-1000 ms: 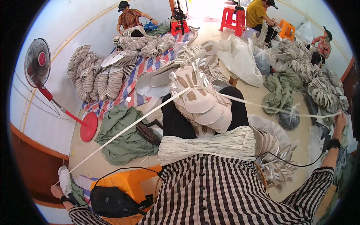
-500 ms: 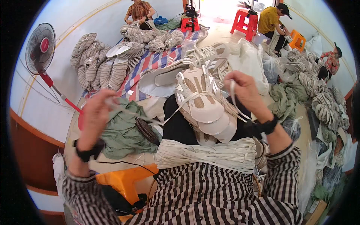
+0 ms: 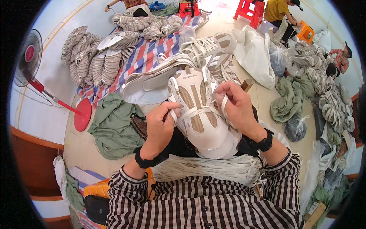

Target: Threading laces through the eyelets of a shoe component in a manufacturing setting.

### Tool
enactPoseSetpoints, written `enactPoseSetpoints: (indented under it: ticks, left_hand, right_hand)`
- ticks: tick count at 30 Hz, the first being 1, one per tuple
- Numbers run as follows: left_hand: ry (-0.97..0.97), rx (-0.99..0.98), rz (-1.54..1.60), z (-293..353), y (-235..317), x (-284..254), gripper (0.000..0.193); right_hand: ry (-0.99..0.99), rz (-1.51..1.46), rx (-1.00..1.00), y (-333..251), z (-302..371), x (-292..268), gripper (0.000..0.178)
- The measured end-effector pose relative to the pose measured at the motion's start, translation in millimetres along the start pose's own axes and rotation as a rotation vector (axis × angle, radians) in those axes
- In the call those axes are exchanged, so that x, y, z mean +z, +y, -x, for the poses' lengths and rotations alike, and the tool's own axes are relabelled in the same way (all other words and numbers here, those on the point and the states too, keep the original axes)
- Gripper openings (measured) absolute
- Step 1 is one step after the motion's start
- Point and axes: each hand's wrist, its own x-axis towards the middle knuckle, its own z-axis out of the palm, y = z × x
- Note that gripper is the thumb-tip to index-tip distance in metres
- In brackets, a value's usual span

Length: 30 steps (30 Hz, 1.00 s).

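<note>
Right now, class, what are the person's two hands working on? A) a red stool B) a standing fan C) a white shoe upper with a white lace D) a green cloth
C: the left hand and right hand each pinch an end of the white lace across the white shoe upper on the lap.

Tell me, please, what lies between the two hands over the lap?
In the head view, the white and beige shoe lies between the left hand and right hand, with a white lace stretched across it.
</note>
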Motion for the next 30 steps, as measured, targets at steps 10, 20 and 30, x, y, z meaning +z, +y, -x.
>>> enactPoseSetpoints:
  ticks: [10,20,30]
  left_hand:
    - [-0.030,-0.031,0.108,19,6,-3,0.011]
    - [0.020,-0.007,0.210,13,5,-4,0.010]
    - [-0.044,0.018,0.054,7,15,-6,0.014]
  right_hand:
    - [-0.105,0.394,-0.313,-2,4,-3,0.014]
    - [-0.151,0.404,-0.343,-5,5,-5,0.019]
    - [-0.348,0.682,-0.399,-35,-8,-2,0.030]
